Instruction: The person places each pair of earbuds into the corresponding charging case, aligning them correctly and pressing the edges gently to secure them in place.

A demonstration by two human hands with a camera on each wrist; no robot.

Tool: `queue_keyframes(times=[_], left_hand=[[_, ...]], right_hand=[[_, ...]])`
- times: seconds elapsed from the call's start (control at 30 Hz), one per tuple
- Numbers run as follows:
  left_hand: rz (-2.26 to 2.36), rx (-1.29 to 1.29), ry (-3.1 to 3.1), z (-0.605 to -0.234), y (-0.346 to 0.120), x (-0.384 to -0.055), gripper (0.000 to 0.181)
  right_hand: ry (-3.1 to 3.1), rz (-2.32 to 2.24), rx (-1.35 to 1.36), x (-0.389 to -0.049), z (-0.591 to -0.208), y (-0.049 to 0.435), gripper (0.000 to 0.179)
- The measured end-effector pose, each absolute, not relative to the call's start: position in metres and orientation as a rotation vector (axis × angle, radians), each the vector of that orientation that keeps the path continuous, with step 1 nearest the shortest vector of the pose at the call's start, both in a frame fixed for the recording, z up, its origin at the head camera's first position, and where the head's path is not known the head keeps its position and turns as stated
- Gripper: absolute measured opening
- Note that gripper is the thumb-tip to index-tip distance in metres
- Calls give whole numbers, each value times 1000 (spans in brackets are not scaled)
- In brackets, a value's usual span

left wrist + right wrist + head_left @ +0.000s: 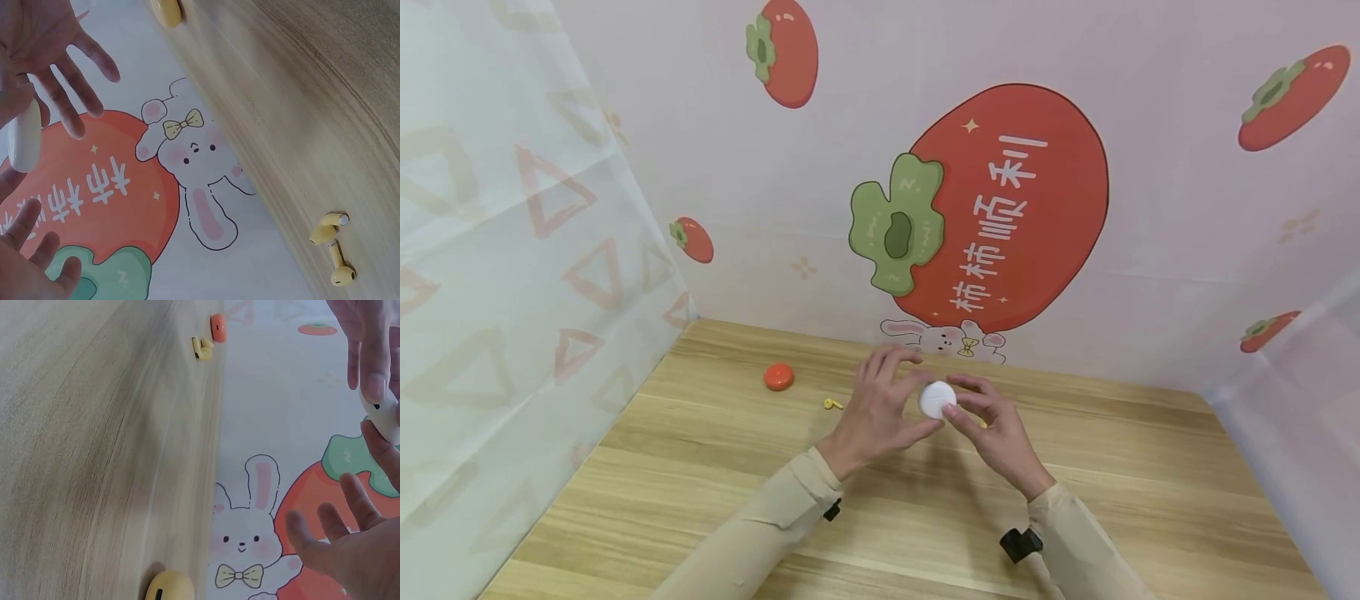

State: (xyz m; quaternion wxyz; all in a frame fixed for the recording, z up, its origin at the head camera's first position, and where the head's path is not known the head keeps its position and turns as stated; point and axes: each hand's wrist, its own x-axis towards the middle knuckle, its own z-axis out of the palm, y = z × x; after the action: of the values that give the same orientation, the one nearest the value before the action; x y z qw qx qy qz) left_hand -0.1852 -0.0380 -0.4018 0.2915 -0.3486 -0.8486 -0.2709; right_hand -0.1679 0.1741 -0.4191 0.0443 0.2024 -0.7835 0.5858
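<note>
Being pinched by the left hand (877,408) and right hand (998,427), a white case (936,397) is held between them, while a yellow case (167,12), nearly hidden behind the right hand from the head, is bared in both wrist views, and two yellow earbuds (342,275), then a red case (778,377), are seen leftward of the left hand.

Rounded white case (383,420) held by left hand (369,340) and right hand (353,550)
Left: stemmed yellow earbuds (205,354), rounded red case (218,329) nearby.
</note>
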Motion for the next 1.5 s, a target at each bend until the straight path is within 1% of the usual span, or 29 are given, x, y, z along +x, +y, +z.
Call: queue_keyframes(times=[0.17,0.5,1.17,1.5], left_hand=[[-707,-935,-2247,-401,-37,-185,45],[-746,-942,-2242,-402,-37,-186,43],[-839,-958,-2227,-406,-37,-187,43],[-863,-951,-2210,-409,-38,-188,50]], right_hand=[[-2420,1783,611,-168,-420,174,19],[-2434,1795,612,-169,-419,175,18],[-2434,1823,589,-167,-419,174,18],[-2421,1818,591,-167,-418,174,16]])
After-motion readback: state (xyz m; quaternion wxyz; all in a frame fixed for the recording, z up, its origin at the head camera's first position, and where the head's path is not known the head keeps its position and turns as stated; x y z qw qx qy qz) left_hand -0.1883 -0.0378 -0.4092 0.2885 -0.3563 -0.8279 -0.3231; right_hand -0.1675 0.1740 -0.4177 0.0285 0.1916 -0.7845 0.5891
